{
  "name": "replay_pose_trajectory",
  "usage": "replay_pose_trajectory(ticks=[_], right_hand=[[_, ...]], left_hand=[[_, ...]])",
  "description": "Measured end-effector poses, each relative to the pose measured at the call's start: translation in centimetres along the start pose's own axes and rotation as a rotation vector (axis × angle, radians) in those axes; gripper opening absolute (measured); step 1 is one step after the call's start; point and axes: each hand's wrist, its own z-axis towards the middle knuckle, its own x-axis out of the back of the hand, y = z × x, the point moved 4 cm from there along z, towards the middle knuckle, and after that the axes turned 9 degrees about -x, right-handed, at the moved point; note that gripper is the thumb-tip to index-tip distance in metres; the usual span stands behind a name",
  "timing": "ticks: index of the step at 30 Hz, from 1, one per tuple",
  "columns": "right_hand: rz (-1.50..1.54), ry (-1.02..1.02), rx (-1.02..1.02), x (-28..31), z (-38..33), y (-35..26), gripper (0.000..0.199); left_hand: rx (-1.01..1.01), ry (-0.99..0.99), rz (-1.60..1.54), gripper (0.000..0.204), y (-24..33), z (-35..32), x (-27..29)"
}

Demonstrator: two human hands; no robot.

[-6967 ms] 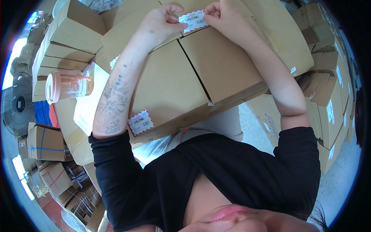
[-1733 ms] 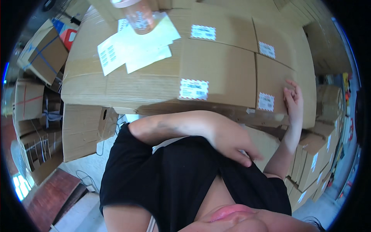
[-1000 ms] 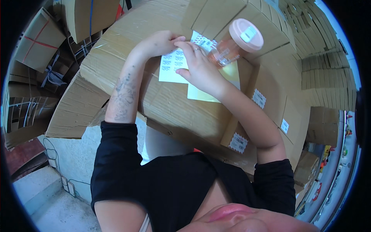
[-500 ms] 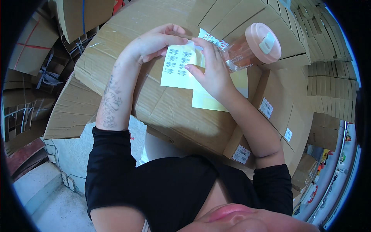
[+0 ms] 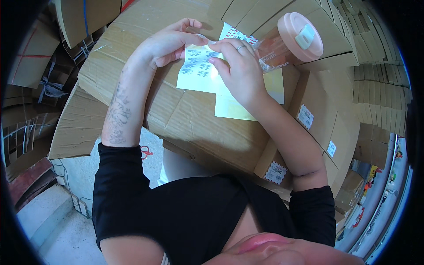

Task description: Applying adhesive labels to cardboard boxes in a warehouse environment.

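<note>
A pale yellow sheet of printed stickers [image 5: 194,70] lies tilted on the cardboard, its top edge raised between my hands. My left hand [image 5: 170,46] pinches its upper left edge between thumb and fingers, other fingers curled above. My right hand [image 5: 243,68], a ring on one finger, has its fingertips closed on the top edge close to my left thumb. Whether a single sticker is lifted there is too small to tell. More pale yellow sheets [image 5: 234,108] lie under my right hand, and a red-and-white bordered paper [image 5: 230,32] sticks out behind it.
A clear tumbler with a pink lid [image 5: 289,42] lies tilted just right of my right hand. Cardboard boxes [image 5: 322,101] with white labels [image 5: 276,172] stand at the right. Flat cardboard [image 5: 176,117] covers the work surface. Stacked cartons [image 5: 380,92] rise at far right.
The sticker sheet's top edge and both hands have shifted slightly up and left in the picture. The sheet now bends more at its top, and my fingertips are closer together.
</note>
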Motion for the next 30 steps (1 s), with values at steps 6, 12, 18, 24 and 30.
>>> replay_pose_trajectory(ticks=[6,12,18,24,30], right_hand=[[-0.076,0.024,0.023,0.2,-0.1,-0.5,0.023],[-0.047,0.025,0.028,0.0,0.2,-0.2,0.022],[-0.052,0.012,0.034,-0.1,0.0,-0.5,0.019],[-0.013,0.004,0.042,0.2,-0.2,-0.5,0.013],[0.051,-0.029,0.044,0.1,-0.5,-0.7,0.009]], left_hand=[[-0.001,-0.009,0.003,0.032,0.0,0.0,0.2],[-0.053,-0.103,0.026,0.035,0.6,-0.3,-0.5],[-0.072,-0.066,0.069,0.032,0.5,-0.3,-0.4],[-0.054,-0.028,0.069,0.025,0.2,0.1,0.4],[-0.031,-0.007,0.136,0.024,0.1,-0.1,0.4]])
